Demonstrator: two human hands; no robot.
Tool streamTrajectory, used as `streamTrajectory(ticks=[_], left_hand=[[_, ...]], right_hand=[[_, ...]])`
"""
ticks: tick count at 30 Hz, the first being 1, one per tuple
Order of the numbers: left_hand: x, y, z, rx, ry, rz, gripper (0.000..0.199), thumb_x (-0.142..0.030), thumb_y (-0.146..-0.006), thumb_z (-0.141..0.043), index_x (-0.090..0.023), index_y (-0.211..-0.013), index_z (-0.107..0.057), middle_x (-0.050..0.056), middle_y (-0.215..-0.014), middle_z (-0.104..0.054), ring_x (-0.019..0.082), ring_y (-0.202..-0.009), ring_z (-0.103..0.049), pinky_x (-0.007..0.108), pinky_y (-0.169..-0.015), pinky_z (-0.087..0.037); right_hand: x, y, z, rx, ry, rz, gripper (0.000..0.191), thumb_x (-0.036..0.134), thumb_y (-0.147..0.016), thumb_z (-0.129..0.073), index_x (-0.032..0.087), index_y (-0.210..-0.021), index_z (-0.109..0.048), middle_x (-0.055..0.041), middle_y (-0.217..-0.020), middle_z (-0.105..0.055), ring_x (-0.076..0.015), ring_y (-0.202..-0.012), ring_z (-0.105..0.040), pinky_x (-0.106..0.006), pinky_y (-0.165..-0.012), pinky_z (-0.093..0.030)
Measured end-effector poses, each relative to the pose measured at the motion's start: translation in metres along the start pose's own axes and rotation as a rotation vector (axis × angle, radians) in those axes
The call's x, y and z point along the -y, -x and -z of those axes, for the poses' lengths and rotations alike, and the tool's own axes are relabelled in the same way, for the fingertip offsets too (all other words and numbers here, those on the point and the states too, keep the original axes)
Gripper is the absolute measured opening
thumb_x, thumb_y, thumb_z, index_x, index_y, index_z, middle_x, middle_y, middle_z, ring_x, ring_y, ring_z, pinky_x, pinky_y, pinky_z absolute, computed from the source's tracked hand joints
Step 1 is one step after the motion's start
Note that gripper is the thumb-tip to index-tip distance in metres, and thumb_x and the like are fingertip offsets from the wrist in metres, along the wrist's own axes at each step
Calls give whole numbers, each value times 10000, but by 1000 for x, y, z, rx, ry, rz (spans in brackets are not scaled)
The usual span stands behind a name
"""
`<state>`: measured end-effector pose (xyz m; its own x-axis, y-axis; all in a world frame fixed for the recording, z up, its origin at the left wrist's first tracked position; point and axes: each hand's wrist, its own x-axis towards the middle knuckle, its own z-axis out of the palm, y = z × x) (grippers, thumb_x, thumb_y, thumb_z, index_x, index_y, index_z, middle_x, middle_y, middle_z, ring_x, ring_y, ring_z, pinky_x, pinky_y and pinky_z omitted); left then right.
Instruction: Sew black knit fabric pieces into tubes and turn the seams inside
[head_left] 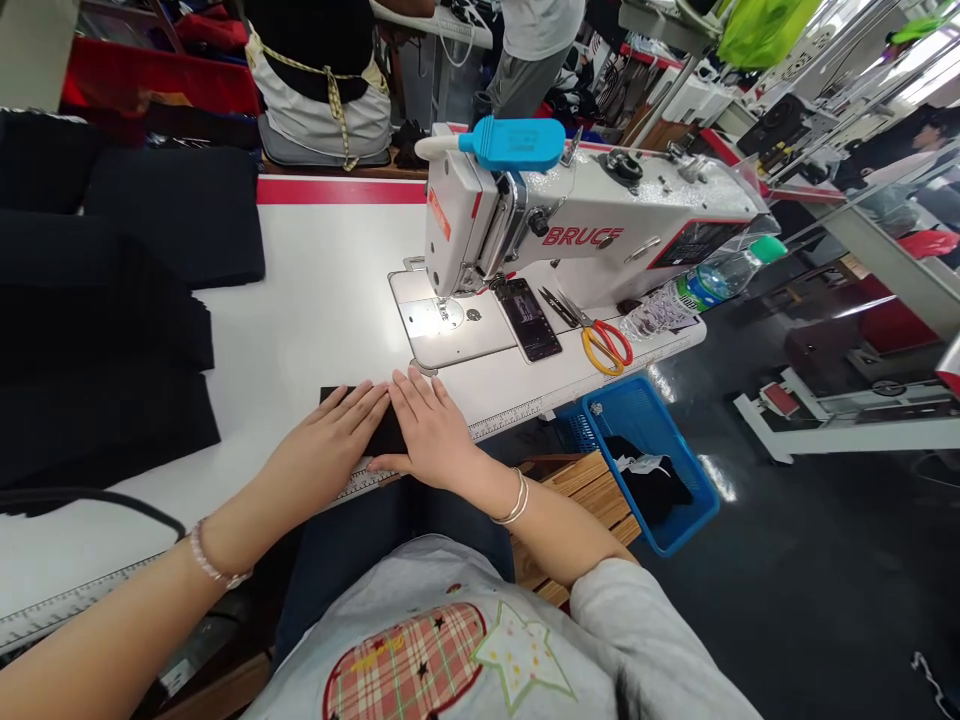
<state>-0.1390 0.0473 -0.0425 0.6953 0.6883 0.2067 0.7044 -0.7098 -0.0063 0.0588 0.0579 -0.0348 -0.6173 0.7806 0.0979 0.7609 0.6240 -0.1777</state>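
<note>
A small black fabric piece (388, 436) lies at the table's front edge, below the needle plate. My left hand (330, 440) rests flat on its left part, fingers stretched out. My right hand (429, 430) lies on its right part, fingers extended and thumb pointing left. The fingertips of both hands meet near the top of the cloth. Beyond them stands a white sewing machine (600, 215) with its metal plate (480, 335).
Stacks of black fabric (97, 330) cover the table's left side. A phone (529, 320), scissors (606, 348) and a bottle (694, 290) lie by the machine. Below right is a blue basket (679, 440) holding dark cloth. People are at work behind.
</note>
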Motion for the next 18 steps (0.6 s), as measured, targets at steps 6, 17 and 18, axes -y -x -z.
streamTrajectory(ticks=[6, 17, 18], left_hand=[[-4, 1, 1, -4, -27, 34, 648, -99, -863, -290, -42, -1508, -261, 165, -1506, -420, 322, -1377, -420, 505, -1101, -356], [-14, -8, 7, 53, 100, 102, 727, -106, -873, -296, -181, -1558, -64, 80, -1571, -326, 317, -1461, -262, 539, -1162, -267], [-15, -9, 7, 50, 100, 92, 728, -102, -872, -292, -176, -1558, -59, 89, -1569, -329, 313, -1458, -271, 535, -1164, -268]], right_hand=[[-7, 2, 1, -24, -16, 40, 1009, 742, -819, -480, -10, -1471, -319, -194, -1575, -269, -322, -1484, -186, -481, -1219, -168], [-24, 3, 12, 6, -64, 49, 1000, 793, -822, -327, 22, -1457, -367, -190, -1559, -314, -347, -1480, -184, -556, -1198, -171], [-25, 3, 11, 6, -64, 54, 997, 791, -821, -334, 27, -1460, -365, -192, -1562, -304, -346, -1481, -181, -559, -1196, -170]])
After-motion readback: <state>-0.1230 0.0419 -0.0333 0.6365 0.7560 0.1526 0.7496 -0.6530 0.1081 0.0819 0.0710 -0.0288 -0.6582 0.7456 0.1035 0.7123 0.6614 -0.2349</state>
